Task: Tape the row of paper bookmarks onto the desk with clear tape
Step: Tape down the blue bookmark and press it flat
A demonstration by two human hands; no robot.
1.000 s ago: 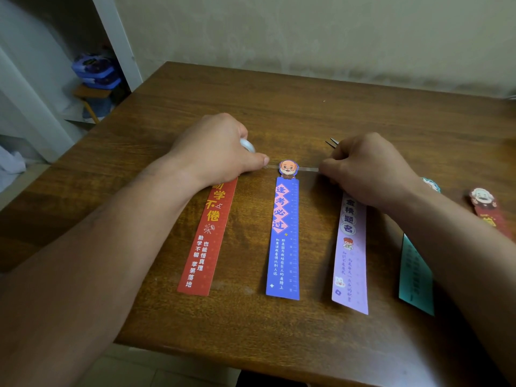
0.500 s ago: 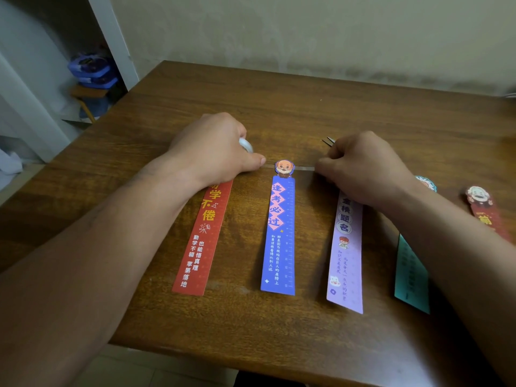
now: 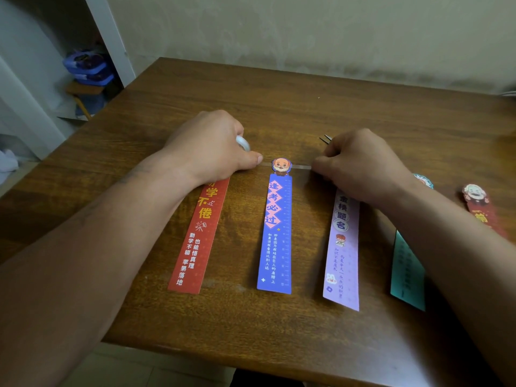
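Several paper bookmarks lie in a row on the wooden desk (image 3: 279, 107): a red one (image 3: 195, 238), a blue one (image 3: 276, 233), a lilac one (image 3: 342, 252), a teal one (image 3: 406, 272) and a dark red one (image 3: 479, 208) at far right. A strip of clear tape (image 3: 300, 166) runs across the blue bookmark's cartoon head. My left hand (image 3: 212, 146) holds a white tape roll (image 3: 243, 143) and its thumb presses the strip's left end. My right hand (image 3: 360, 166) holds the strip's right end and grips dark scissors (image 3: 325, 139), only their tips showing.
The desk stands against a pale wall. To the left is a white door frame (image 3: 109, 37) with a small stool and blue containers (image 3: 89, 68) behind it. The desk's near edge runs just beyond the bookmarks' lower ends.
Both hands stay in place over the tape strip; only the view has shifted slightly.
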